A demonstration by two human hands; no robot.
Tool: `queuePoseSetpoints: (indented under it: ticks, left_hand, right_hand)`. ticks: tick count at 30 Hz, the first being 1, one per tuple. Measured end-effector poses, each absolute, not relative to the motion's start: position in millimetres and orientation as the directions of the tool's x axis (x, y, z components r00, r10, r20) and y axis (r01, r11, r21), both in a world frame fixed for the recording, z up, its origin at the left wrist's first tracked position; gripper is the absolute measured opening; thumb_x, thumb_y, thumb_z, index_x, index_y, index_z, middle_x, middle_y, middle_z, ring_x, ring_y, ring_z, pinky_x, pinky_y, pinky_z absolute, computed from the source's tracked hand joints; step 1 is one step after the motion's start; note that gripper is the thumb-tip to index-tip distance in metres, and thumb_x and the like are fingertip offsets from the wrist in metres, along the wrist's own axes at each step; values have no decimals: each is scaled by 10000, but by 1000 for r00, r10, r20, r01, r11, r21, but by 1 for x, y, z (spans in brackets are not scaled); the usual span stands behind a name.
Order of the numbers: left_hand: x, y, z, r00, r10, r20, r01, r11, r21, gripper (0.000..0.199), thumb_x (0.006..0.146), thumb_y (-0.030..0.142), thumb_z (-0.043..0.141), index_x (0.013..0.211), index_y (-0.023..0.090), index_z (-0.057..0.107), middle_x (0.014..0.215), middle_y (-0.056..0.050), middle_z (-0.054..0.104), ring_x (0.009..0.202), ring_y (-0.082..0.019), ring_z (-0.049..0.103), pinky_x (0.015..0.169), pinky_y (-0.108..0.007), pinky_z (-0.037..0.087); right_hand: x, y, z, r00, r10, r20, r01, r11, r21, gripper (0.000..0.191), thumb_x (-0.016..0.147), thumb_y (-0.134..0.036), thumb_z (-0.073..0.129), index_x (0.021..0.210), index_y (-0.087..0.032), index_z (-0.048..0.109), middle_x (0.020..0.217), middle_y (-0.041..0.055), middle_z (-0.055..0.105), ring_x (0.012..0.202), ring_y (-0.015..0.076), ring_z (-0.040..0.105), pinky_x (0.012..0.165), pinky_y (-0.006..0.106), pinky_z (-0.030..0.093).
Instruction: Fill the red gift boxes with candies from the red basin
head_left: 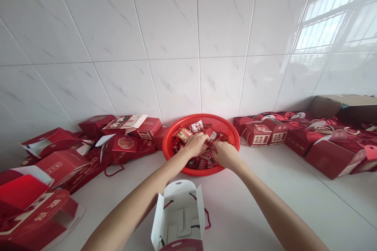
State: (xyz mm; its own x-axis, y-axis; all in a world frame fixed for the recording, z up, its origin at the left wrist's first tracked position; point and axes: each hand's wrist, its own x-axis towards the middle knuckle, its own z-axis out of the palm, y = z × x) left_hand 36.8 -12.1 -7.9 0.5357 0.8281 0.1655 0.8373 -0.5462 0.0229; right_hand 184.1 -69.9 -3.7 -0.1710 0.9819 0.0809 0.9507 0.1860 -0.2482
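Note:
Both hands are inside a round red plastic basket [167,141] against the tiled wall. My left hand [196,144] rests on the wrapped sweets [203,161], fingers curled and closed; what they hold is hidden. Close to its right, my right hand [224,153] is also closed, its fingertips at a small red wrapper that I cannot make out clearly. Nearer to me, between my forearms, stands an open box [179,219], white inside with dark red cord ends, and no sweets show in it.
Red boxes [120,147], several of them open, are piled at the left. Closed red gift boxes [257,135] with cord handles stand in rows at the right. A brown cardboard box [326,106] sits at the far right by the wall.

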Motion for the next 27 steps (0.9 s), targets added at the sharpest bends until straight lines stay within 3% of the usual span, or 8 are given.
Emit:
queuePoseSetpoints:
  ticks: [6,12,17,27]
  left_hand:
    - [43,-27,-19,601,776,191,790,-614,11,109,848,218,589,905,189,677,1061,-119,657,998,-284,632,878,-403,506]
    - [40,-40,-39,602,727,330,761,-648,39,231,859,205,567,1070,177,657,1157,-118,612,1102,-282,550,1008,-422,437]
    - [33,-33,-61,550,631,547,731,-681,51,271,885,202,542,1133,181,651,1146,-118,617,1092,-293,545,971,-453,446]
    - [33,-9,-63,522,704,483,755,-644,122,234,849,239,583,1062,214,677,1248,-113,619,1139,-314,533,1015,-464,422]
  right_hand:
    - [174,-92,-7,-187,982,38,975,190,-115,304,956,-218,430,1016,-148,720,991,150,761,914,285,729,664,311,442]
    - [163,-116,-25,-205,976,74,978,208,-36,322,954,-132,418,1054,-130,724,919,166,764,857,267,746,648,298,475]
    - [156,-111,-48,-240,947,211,970,242,19,300,919,-72,475,1077,-88,729,979,203,749,974,281,708,784,343,509]
    - [158,-83,-56,-257,934,249,961,274,-35,272,920,-111,498,959,-88,766,949,195,756,966,293,694,849,371,480]
